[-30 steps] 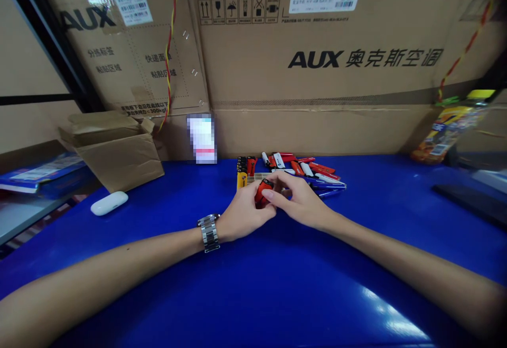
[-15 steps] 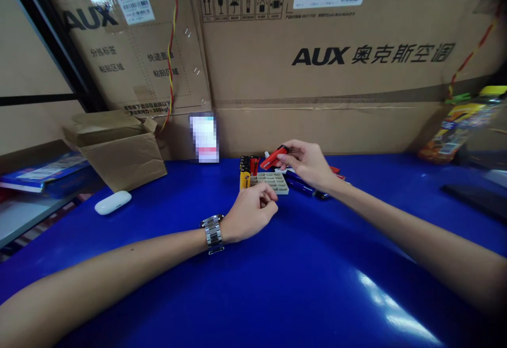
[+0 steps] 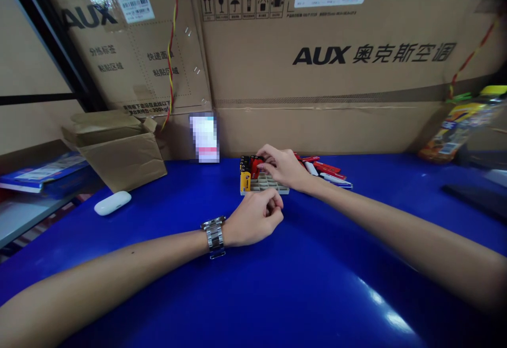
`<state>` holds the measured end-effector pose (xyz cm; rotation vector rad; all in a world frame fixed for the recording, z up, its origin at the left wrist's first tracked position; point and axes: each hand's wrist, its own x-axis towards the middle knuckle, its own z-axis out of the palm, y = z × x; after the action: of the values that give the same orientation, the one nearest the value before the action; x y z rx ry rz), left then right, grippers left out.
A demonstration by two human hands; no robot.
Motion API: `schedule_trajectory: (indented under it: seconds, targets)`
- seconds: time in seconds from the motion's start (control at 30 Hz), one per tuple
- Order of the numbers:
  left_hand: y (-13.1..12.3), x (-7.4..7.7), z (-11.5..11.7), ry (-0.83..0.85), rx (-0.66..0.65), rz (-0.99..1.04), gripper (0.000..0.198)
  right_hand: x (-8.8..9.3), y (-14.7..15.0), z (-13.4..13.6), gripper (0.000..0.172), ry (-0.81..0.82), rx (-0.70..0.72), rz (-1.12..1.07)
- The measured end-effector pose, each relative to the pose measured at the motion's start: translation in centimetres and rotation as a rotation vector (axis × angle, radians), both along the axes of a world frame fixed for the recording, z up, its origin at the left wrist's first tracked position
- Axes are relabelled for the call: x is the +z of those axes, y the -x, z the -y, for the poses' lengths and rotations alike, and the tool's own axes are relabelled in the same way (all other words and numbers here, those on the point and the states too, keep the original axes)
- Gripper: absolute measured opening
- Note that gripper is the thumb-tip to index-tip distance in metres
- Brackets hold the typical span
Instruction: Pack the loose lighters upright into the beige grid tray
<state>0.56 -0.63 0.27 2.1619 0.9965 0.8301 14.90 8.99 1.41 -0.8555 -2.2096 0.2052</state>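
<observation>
A pale grid tray (image 3: 271, 181) with small compartments stands on the blue table. Upright in its left side are yellow lighters (image 3: 245, 180) with black tops, in a row. My right hand (image 3: 288, 170) reaches over the tray from the right, its thumb and fingers pinching a red lighter (image 3: 255, 167) upright beside the yellow ones; the fingers partly cover it. In front of the tray's near edge rests my left hand (image 3: 255, 216), fingers curled in and holding nothing visible. A metal watch (image 3: 214, 237) circles that wrist.
Red, white and blue pens or lighters (image 3: 327, 171) lie in a loose pile right of the tray. A lit phone (image 3: 204, 138) leans at the back. Leftward are a white earphone case (image 3: 113, 203) and an open cardboard box (image 3: 122, 152). A drink bottle (image 3: 455, 126) stands far right.
My right hand has moved left and down, bringing the red lighter from the air into the tray. My left hand has shifted slightly to the right, still curled.
</observation>
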Motion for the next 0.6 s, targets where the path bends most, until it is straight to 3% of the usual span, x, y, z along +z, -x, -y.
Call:
schedule_trajectory:
  seconds: [0.17,0.27,0.37,0.43,0.6]
  targets:
    - [0.0,0.0,0.0,-0.021,-0.013,-0.016,0.01,0.5,0.3,0.5,0.023,-0.131,-0.026,0.135]
    - [0.1,0.0,0.1,-0.026,-0.024,-0.013,0.01,0.7,-0.2,0.2,0.032,-0.157,-0.073,0.096]
    - [0.1,0.0,0.1,-0.014,-0.033,-0.017,0.009,0.4,-1.0,-1.8,0.031,-0.127,-0.208,0.159]
    - [0.0,0.1,0.1,-0.003,-0.029,-0.024,0.01,0.0,-1.4,-3.7,0.028,-0.115,-0.254,0.34]
    - [0.0,0.1,0.1,-0.012,-0.024,-0.028,0.01,-1.0,-0.5,-7.3,0.044,-0.164,-0.108,0.66]
